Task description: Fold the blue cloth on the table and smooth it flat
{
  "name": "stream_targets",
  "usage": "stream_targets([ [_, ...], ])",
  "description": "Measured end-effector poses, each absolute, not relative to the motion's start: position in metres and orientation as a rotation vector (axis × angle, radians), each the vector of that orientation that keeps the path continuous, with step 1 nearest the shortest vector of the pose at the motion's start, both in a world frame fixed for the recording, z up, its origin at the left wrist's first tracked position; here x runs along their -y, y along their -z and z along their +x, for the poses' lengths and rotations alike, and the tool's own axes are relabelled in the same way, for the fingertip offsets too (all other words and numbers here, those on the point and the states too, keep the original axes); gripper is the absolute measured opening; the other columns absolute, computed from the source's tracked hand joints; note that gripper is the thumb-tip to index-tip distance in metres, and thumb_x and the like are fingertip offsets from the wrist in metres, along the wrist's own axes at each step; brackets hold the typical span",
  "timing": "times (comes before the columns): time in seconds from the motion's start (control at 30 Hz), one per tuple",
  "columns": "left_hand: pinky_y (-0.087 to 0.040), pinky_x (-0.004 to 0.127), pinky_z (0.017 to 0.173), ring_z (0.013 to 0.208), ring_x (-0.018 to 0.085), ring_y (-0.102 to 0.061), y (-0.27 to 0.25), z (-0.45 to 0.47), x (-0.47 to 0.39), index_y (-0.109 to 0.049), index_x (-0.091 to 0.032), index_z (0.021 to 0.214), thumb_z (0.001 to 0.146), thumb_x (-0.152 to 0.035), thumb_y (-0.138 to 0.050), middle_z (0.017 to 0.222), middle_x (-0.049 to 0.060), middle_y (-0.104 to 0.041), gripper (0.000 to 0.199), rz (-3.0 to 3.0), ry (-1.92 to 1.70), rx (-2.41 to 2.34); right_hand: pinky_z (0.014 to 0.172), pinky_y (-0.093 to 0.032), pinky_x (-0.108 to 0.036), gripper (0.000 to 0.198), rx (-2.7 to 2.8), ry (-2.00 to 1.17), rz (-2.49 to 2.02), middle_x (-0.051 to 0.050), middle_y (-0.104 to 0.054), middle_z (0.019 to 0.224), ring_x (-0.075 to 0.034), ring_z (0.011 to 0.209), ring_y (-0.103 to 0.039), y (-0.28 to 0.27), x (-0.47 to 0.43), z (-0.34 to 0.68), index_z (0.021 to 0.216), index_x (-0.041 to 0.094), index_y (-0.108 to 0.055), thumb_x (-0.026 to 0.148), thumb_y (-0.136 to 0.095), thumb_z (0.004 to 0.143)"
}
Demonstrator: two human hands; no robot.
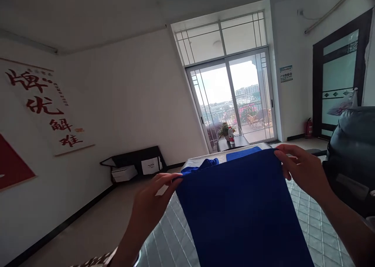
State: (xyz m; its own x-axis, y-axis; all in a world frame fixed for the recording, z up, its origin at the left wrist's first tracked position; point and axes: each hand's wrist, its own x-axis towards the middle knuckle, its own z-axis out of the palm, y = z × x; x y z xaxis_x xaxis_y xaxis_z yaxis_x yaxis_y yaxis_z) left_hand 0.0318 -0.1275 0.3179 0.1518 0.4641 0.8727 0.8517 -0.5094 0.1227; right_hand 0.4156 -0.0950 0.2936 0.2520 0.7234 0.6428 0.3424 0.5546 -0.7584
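Observation:
A dark blue cloth [240, 208] hangs stretched between my two hands, its top edge running taut and slightly higher on the right. My left hand [155, 198] pinches its upper left corner between thumb and fingers. At the upper right corner, my right hand [301, 169] grips the edge the same way. The lower part of the cloth runs out of view at the bottom. Behind its top edge, a crumpled blue cloth [206, 164] and a flat, folded-looking blue cloth [241, 153] lie on a bed-like surface with a grey quilted cover [318, 220].
A black bench [137, 157] with white boxes [124, 174] stands by the left wall. Beyond the covered surface, a small dark table [234, 143] bears a potted plant [224, 129] and a bottle [231, 136]. A dark leather chair [351, 150] is close on the right.

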Motion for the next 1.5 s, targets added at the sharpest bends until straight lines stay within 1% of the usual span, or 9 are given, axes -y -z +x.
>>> stream_targets([
  [0.2,-0.058,0.026,0.069,0.069,0.016,-0.071,-0.317,0.041,0.138,-0.077,-0.029,0.087,0.086,-0.063,-0.064,0.084,-0.002,-0.077,0.037,-2.186,1.362,1.380,0.050,-0.053,-0.028,0.043,1.317,-0.366,-1.025,0.003,-0.066,0.055,-0.020,0.053,-0.068,-0.280,0.094,0.425,0.103,0.025,-0.068,0.063,-0.066,0.084],
  [0.53,-0.058,0.024,0.065,0.067,0.015,-0.071,-0.315,0.075,0.151,-0.079,-0.030,0.091,0.082,-0.051,-0.075,0.076,-0.003,-0.076,0.024,-2.434,1.419,1.265,0.069,-0.059,-0.036,0.048,1.086,-0.228,-1.068,-0.001,-0.071,0.069,-0.022,0.065,-0.073,-0.291,0.097,0.446,0.102,0.025,-0.071,0.066,-0.070,0.078],
  [0.6,-0.059,0.025,0.065,0.067,0.016,-0.071,-0.313,0.077,0.148,-0.079,-0.030,0.092,0.082,-0.051,-0.075,0.076,-0.002,-0.076,0.024,-2.453,1.397,1.247,0.067,-0.058,-0.035,0.046,1.096,-0.194,-1.087,0.000,-0.070,0.067,-0.021,0.063,-0.071,-0.290,0.098,0.451,0.102,0.025,-0.072,0.065,-0.070,0.078],
  [0.73,-0.059,0.028,0.066,0.065,0.017,-0.071,-0.312,0.074,0.138,-0.079,-0.029,0.092,0.081,-0.051,-0.076,0.074,-0.002,-0.076,0.024,-2.472,1.362,1.274,0.050,-0.052,-0.032,0.045,1.148,-0.138,-1.186,0.002,-0.061,0.053,-0.020,0.052,-0.065,-0.288,0.101,0.458,0.099,0.026,-0.073,0.066,-0.068,0.080],
  [0.83,-0.058,0.027,0.067,0.066,0.016,-0.070,-0.315,0.070,0.132,-0.080,-0.030,0.089,0.080,-0.049,-0.078,0.076,-0.002,-0.076,0.022,-2.482,1.368,1.317,0.044,-0.049,-0.031,0.045,1.157,-0.180,-1.232,0.001,-0.063,0.055,-0.019,0.049,-0.063,-0.288,0.103,0.460,0.100,0.027,-0.074,0.065,-0.069,0.078],
  [1.03,-0.055,0.025,0.067,0.070,0.015,-0.069,-0.316,0.069,0.131,-0.078,-0.028,0.088,0.081,-0.044,-0.077,0.078,-0.002,-0.074,0.017,-2.574,1.423,1.385,0.047,-0.051,-0.033,0.048,1.139,-0.195,-1.303,0.002,-0.065,0.056,-0.021,0.050,-0.064,-0.287,0.104,0.466,0.102,0.027,-0.073,0.067,-0.068,0.076],
  [1.17,-0.054,0.025,0.070,0.071,0.014,-0.065,-0.319,0.087,0.138,-0.076,-0.027,0.098,0.085,-0.038,-0.074,0.078,-0.003,-0.070,0.017,-2.653,1.404,1.334,0.057,-0.055,-0.036,0.048,1.123,-0.089,-1.315,0.003,-0.064,0.053,-0.023,0.055,-0.068,-0.291,0.104,0.472,0.101,0.027,-0.073,0.068,-0.063,0.078],
  [1.33,-0.052,0.023,0.073,0.077,0.013,-0.064,-0.328,0.120,0.152,-0.075,-0.028,0.108,0.096,-0.029,-0.063,0.087,0.000,-0.069,0.017,-2.951,1.367,1.055,0.063,-0.057,-0.035,0.043,1.004,-0.062,-1.196,-0.003,-0.074,0.078,-0.021,0.064,-0.071,-0.309,0.088,0.473,0.103,0.023,-0.072,0.058,-0.068,0.079],
  [1.5,-0.051,0.022,0.068,0.076,0.012,-0.065,-0.326,0.124,0.158,-0.078,-0.027,0.102,0.096,-0.025,-0.062,0.089,0.002,-0.071,0.018,-3.041,1.486,1.015,0.069,-0.052,-0.028,0.031,1.132,-0.010,-1.112,-0.005,-0.075,0.094,-0.016,0.071,-0.070,-0.330,0.029,0.437,0.105,0.020,-0.071,0.044,-0.065,0.087],
])
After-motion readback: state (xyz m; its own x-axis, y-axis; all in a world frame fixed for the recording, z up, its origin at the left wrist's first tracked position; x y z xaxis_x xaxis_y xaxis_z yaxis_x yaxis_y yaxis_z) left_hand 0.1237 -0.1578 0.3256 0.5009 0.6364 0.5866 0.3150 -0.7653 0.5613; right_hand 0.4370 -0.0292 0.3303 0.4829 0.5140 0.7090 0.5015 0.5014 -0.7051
